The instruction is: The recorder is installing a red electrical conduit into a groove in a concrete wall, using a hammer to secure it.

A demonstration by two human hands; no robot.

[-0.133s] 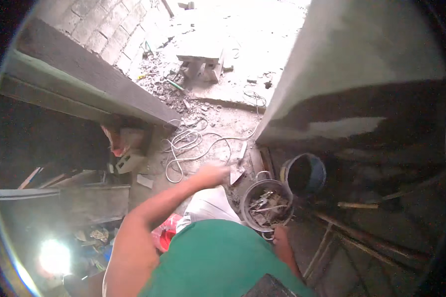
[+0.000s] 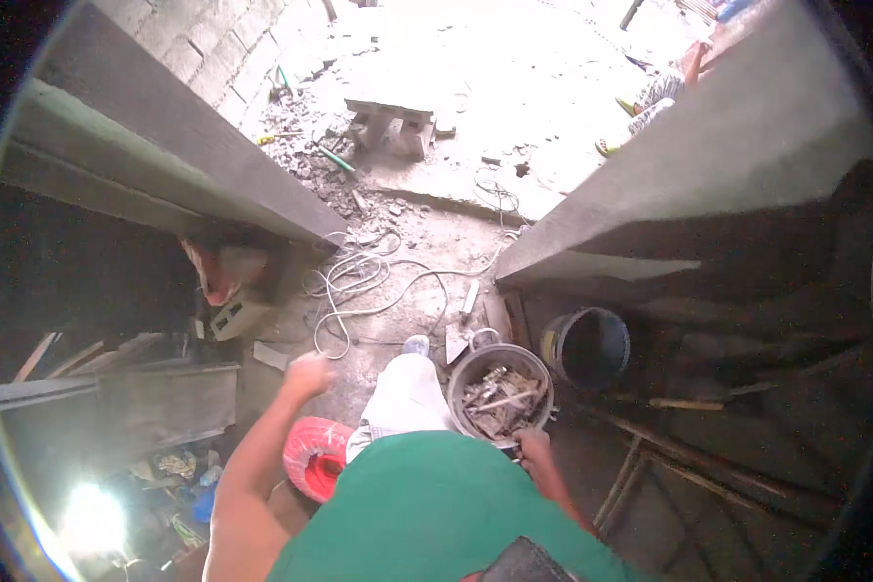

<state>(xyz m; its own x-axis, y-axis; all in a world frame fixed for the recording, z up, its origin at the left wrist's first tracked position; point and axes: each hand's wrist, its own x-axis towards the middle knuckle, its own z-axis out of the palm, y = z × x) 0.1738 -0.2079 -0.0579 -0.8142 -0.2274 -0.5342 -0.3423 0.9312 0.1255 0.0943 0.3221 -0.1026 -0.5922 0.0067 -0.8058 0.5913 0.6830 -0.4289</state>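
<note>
My right hand (image 2: pixel 533 448) is closed around the near handle of a round grey metal pot (image 2: pixel 453 400). Inside the pot lies a heap of broken debris (image 2: pixel 502 400) with light sticks or strips in it. A second loop handle stands at the pot's far rim. Off to the left, my left hand (image 2: pixel 309 376) hangs above the floor, curled into a loose fist with nothing showing in it; it is slightly blurred. Beside the pot's far left side lies a trowel (image 2: pixel 458 341), its pale handle pointing away from me. My knee in light trousers (image 2: pixel 405 393) is left of the pot.
Right of the pot stands a bucket (image 2: pixel 595 349). A pale cable (image 2: pixel 359 312) lies coiled ahead. A red wrapped coil (image 2: pixel 310 456) is by my left leg. Walls flank an opening with rubble and a concrete block (image 2: pixel 393 126); another person's leg (image 2: pixel 658 97) shows outside. Wooden poles (image 2: pixel 689 461) lie right.
My left hand has swung left, away from the trowel. The pot, with my right hand on its handle, appears slightly further left. Another person has come into view at the upper right.
</note>
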